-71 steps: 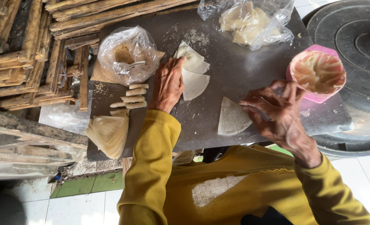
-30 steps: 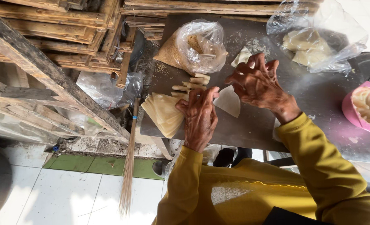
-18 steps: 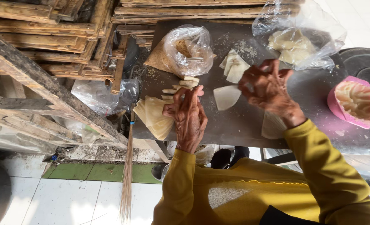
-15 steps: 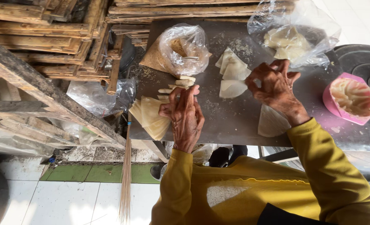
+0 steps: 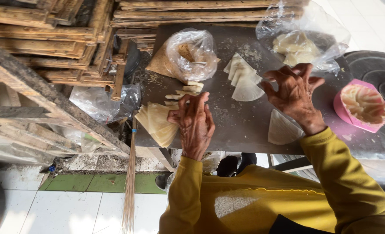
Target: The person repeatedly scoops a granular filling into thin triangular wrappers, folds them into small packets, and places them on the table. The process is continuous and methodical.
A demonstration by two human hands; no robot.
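**Figure: Two hands over a dark work board laid out with pastry wrappers**

Head view. The left hand (image 5: 195, 123) rests at the near edge of the dark board (image 5: 240, 125), fingers drawn together over the row of small rolled pieces (image 5: 184, 92) and just beside the stack of folded wrappers (image 5: 157, 123); whether it pinches a roll cannot be told, since the fingertips hide the contact. The right hand (image 5: 294, 93) hangs above the board with fingers spread and curled, holding nothing, its tips close to the fan of cut wrappers (image 5: 243, 78). One single wrapper (image 5: 282, 128) lies apart, near the right wrist. A plastic bag of filling (image 5: 189, 54) sits at the far side behind the rolls, a larger bag of wrapper sheets (image 5: 298, 43) at the far right, and a pink bowl (image 5: 362, 105) stands off the board's right end.

Risks, as judged. The folded stack overhangs the board's left edge; a nudge from the left hand could tip it to the floor. The thin sheets may tear or stick together if lifted with spread fingers. The right sleeve could drag the single wrapper off the near edge.
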